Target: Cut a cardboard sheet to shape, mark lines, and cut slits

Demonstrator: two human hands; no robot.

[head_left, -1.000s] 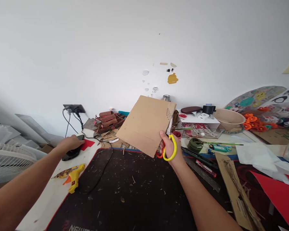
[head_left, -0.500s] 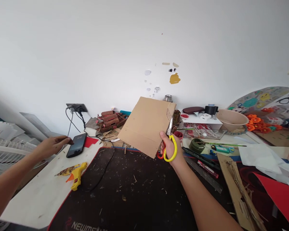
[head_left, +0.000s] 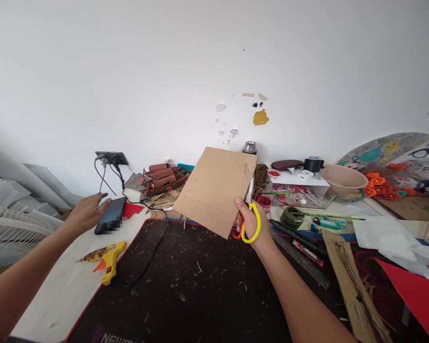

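Note:
My right hand (head_left: 252, 221) is closed around a pair of scissors (head_left: 252, 231) with yellow and red handles, and it also grips the edge of a flat cardboard sheet (head_left: 214, 186). The blades point up along the sheet's right side. The sheet is held tilted above the back of the dark mat. At the left, my left hand (head_left: 87, 212) is open, fingers stretched out over the left edge of a black phone (head_left: 111, 216). Whether the fingertips touch the phone I cannot tell. A yellow glue gun (head_left: 109, 262) lies in front of the phone.
A dark mat (head_left: 186, 295) littered with scraps covers the middle. Behind it stands a small reddish-brown wooden model (head_left: 162, 178). To the right are a ruler (head_left: 303, 262), cardboard strips (head_left: 350, 281), red paper (head_left: 411, 290) and a beige bowl (head_left: 343, 178). A white fan (head_left: 17, 228) is at far left.
My left hand has moved up over the phone's edge, its fingers more stretched out. My right hand keeps hold of the scissors and cardboard. The view has shifted slightly.

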